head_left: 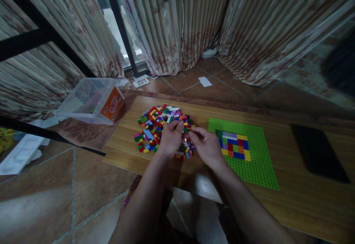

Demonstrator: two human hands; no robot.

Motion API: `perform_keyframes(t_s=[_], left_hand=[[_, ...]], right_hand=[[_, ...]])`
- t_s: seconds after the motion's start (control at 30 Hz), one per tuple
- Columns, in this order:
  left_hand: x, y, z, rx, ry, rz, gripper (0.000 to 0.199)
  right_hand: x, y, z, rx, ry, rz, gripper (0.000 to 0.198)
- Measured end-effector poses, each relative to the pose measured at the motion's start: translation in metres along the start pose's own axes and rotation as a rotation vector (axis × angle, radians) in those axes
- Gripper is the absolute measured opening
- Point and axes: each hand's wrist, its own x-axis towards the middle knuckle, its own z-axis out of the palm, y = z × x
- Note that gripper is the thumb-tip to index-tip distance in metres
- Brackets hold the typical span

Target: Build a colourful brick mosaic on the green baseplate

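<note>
Both of my hands are over the right part of a heap of small coloured toy building bricks [149, 135] on the wooden table. My left hand [171, 136] has its fingers drawn together in a pinch. Close beside it, my right hand [206, 143] is also pinched, its fingertips turned toward the left ones. Whatever lies between the fingertips is too small and hidden to make out. Right of my right hand lies a green studded baseplate [260, 162], bearing a flat block of multicoloured bricks [235, 147] in rows; my right hand is close to its left edge.
The wooden table [299, 203] runs across in front of me. A black flat slab [318, 151] lies at its right end. On the floor to the left stands a clear plastic bin [83, 116] with an orange label. Curtains [177, 26] hang behind, and white paper [205, 81] lies on the tiles.
</note>
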Motion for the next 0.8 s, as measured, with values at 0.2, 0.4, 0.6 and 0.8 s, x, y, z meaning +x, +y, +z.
perform_keyframes(t_s=[0.2,0.4,0.6,0.8], left_hand=[[-0.001,-0.004,0.004,-0.012,-0.079,0.014,0.019],[-0.005,-0.008,0.011,-0.073,-0.157,0.013,0.027],[-0.008,-0.004,0.011,-0.123,-0.168,0.028,0.028],[-0.01,0.002,0.012,-0.232,-0.117,-0.006,0.033]], right_hand=[[-0.001,-0.013,0.001,0.228,0.018,0.074,0.036],[0.0,-0.018,-0.001,0.453,0.088,0.128,0.031],[-0.002,-0.02,-0.005,0.571,0.059,0.185,0.031],[-0.001,-0.023,-0.008,0.734,-0.028,0.277,0.024]])
